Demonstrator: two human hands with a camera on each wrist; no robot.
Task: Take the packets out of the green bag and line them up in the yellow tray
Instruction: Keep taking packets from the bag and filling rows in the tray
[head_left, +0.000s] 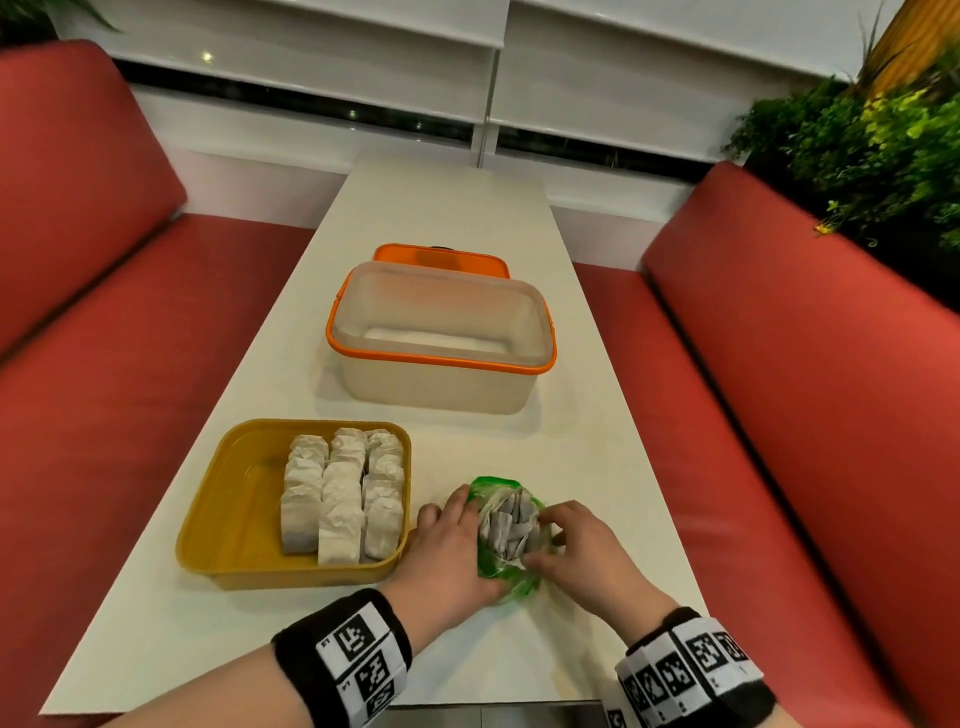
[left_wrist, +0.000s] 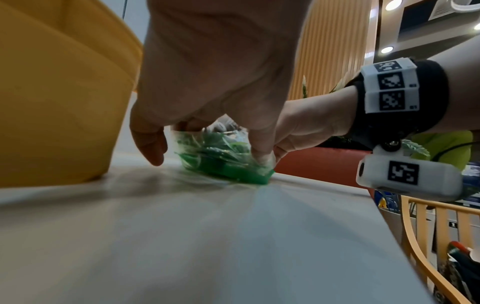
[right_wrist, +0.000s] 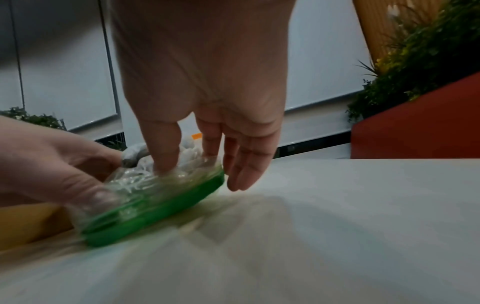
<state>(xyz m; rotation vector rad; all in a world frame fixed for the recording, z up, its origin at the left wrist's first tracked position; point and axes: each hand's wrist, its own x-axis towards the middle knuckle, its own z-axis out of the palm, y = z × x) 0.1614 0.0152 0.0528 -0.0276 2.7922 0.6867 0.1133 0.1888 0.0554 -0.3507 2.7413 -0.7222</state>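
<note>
1. Nearest the person, the bag (head_left: 506, 574) lies on the table (head_left: 597, 441), mouth open upward, grey packets (head_left: 506, 525) showing inside.
2. The left hand (head_left: 447, 551) holds the bag's left edge, fingers curled along it and thumb on the near rim.
3. The right hand (head_left: 576, 540) pinches the bag's right rim with thumb and forefinger; its other fingers hang straight beside the bag.
4. Just left of the bag sits the tray (head_left: 223, 519), with three rows of white packets (head_left: 343, 493) filling its right side.
5. Farther along the table stands a clear tub (head_left: 441, 374) with an orange rim, and touching its back lies an orange lid (head_left: 441, 257).
6. Red seats (head_left: 805, 364) flank the table.
</note>
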